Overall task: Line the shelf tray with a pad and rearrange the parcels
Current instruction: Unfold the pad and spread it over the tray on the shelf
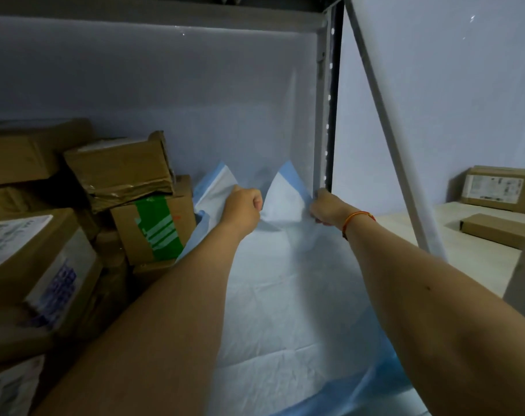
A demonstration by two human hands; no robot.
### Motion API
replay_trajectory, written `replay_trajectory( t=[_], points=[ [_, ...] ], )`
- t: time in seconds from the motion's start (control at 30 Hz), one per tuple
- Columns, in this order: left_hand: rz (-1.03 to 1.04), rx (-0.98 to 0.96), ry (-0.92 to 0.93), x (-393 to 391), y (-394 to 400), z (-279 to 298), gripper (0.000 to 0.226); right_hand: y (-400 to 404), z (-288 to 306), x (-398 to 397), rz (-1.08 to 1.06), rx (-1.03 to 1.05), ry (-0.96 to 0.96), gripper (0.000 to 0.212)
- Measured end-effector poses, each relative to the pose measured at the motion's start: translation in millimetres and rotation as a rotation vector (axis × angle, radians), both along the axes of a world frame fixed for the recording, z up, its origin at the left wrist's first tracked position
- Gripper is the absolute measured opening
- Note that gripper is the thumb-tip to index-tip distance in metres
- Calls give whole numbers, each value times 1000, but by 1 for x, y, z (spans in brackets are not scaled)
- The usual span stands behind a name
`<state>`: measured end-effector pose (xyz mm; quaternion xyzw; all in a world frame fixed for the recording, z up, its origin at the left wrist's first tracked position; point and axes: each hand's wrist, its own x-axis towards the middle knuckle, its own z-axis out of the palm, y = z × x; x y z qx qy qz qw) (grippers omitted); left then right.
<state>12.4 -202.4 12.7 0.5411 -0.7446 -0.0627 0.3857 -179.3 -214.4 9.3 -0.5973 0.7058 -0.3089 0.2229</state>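
The shelf tray (321, 115) carries a blue-edged white pad (285, 295) beside stacked cardboard parcels (75, 205) at left.

— How's the light?
— Dim and bluish; the boxes (45, 235) on the left sit in deep shadow.
— Sharpness?
— Soft and grainy, with the shelf post (322, 100) bowing near the wide-angle edges.

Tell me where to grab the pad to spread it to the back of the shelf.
Grip the pad at its far edge, one hand per raised blue-bordered corner, reaching in from the front. The left hand and right hand pinch there now, clear of the parcels.
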Motion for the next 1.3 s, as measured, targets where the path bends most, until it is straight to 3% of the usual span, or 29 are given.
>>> replay_trajectory(
  t=[0.1, 0.23, 0.3, 0.33, 0.4, 0.5, 0.57, 0.67, 0.73, 0.83, 0.97, 1.07, 1.13, 1.2, 1.3],
  points=[
    [-22, -19, -20, -1, 1, 3, 34, 0, 3, 1, 30, 0, -67, 56],
    [26, -17, 25, 0, -6, 3, 27, 0, 8, -6, 111, 58, -219, 18],
    [56, 19, 66, -2, -7, 2, 18, -4, 9, -11, 35, 32, -335, 9],
    [72, 53, 67, -4, -7, 2, 30, -8, 10, -13, -26, 12, -385, 9],
    [89, 109, 58, -7, -7, 1, 49, -11, 11, -16, -129, -12, -424, 10],
    [90, 53, 14, -11, -7, -2, 28, -15, 5, -21, -179, -20, -292, 25],
    [82, 22, -11, -10, -6, -2, 16, -14, -5, -26, -124, 54, -307, 30],
    [43, 12, 1, -8, -2, -2, 26, -10, -22, -32, -55, 179, -361, 24],
    [14, 4, 27, -7, 0, -1, 31, -12, -28, -34, -77, 176, -269, 18],
    [-1, 16, 56, -6, 1, -2, 31, -11, -27, -35, -51, 130, -150, 30],
    [64, 17, 64, -7, -2, -3, 24, -3, -21, -37, -60, 22, -194, 40],
    [120, 135, 57, -10, -1, -2, 75, 2, -18, -41, -223, -73, -162, 37],
    [168, 214, 63, -14, 1, -3, 97, 4, -20, -42, -401, -104, -97, 33],
    [221, 263, 2, -16, -1, -9, 99, 3, -21, -39, -501, -135, -146, 46],
    [246, 338, -287, -14, -6, -20, 76, 3, -18, -25, -438, -119, -266, 73]
  ],
)
